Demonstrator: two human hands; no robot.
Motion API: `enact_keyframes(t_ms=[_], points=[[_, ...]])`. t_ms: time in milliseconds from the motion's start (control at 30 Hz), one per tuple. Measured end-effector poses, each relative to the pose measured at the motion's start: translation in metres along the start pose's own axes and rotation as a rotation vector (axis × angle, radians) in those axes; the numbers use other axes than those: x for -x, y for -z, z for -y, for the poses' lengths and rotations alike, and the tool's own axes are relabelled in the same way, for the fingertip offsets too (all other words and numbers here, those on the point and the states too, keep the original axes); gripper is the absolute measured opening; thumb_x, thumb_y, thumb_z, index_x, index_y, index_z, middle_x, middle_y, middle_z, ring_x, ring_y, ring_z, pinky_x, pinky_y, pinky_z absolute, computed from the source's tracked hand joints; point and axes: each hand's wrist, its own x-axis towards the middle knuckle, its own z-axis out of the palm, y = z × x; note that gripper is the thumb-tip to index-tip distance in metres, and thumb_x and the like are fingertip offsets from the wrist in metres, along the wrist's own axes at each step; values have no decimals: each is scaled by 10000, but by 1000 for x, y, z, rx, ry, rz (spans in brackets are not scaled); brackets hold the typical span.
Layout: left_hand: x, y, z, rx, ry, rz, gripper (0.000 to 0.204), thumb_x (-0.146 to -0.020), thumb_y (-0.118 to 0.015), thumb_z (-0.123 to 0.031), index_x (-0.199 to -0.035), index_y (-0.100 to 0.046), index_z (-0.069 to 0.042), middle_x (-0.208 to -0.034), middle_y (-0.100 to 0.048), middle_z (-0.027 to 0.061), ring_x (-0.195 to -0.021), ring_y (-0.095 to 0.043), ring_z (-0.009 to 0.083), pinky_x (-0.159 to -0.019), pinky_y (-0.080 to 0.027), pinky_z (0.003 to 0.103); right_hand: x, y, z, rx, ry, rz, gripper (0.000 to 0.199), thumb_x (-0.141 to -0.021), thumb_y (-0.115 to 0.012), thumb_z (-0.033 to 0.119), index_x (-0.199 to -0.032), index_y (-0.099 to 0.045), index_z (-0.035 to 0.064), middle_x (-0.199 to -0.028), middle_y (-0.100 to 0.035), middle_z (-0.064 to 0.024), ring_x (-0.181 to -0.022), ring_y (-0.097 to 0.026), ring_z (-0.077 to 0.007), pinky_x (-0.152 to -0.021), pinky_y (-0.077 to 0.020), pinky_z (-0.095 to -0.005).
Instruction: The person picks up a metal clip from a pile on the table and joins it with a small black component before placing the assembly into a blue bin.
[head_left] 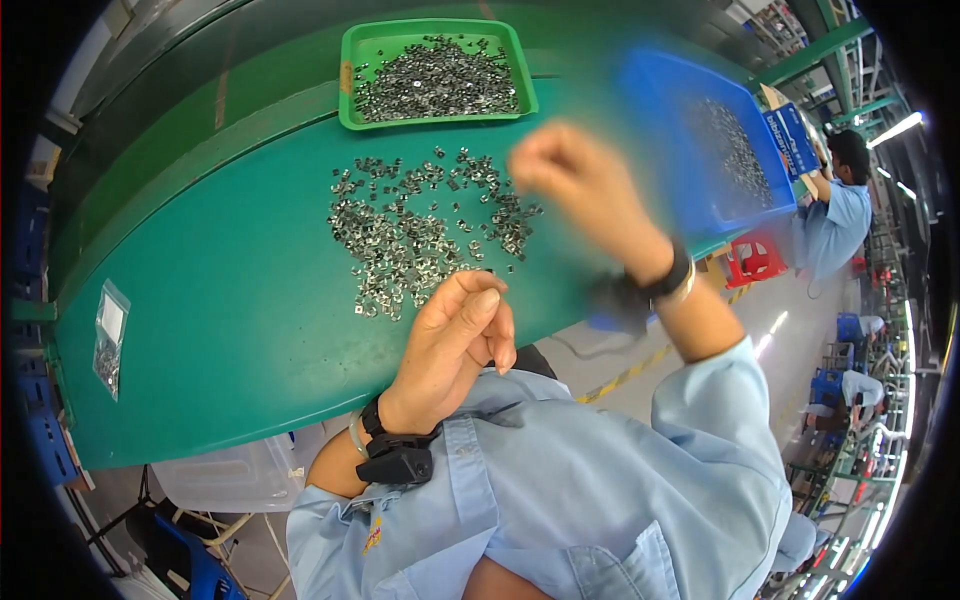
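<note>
Many small metal clip-like pieces (400,245), silvery and dark, lie in a loose pile on the green tabletop (200,270). At the pile's near edge my left hand (455,340) is closed, thumb pressed against the curled fingers. Whatever those fingertips hold, if anything, is hidden or too small to name. My right hand (580,185) is raised to the right of the pile, toward the blue bin (655,130). Motion smears it; the fingers look curled, but their grip is unclear. More small pieces lie inside the blue bin.
A green tray (347,85) heaped with similar pieces stands at the back. To the left lies a clear plastic bag (112,335) with small parts. A co-worker (845,215) handles a box (790,140) at the far right. A red stool (755,260) stands beyond the table.
</note>
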Motion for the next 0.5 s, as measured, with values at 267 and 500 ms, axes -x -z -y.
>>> enact_keyframes(t_ms=[267, 500], points=[[1, 5, -1, 35, -16, 61, 162, -967, -456, -152, -1088, -473, -46, -781, -560, 74, -616, -545, 151, -557, -466, 285, -42, 37, -14, 274, 147, -59, 158, -883, -601, 142, -950, -596, -1, -900, -623, -25, -857, -585, -103, -764, -475, -253], [-1, 5, 2, -26, -2, 93, 148, -964, -460, -136, -1076, -479, -41, -791, -565, 78, -628, -555, 153, -560, -474, 287, 36, 31, -40, 604, 6, 79, 135, -810, -646, 99, -930, -614, 45, -873, -606, -48, -814, -591, -190, -720, -474, -303]])
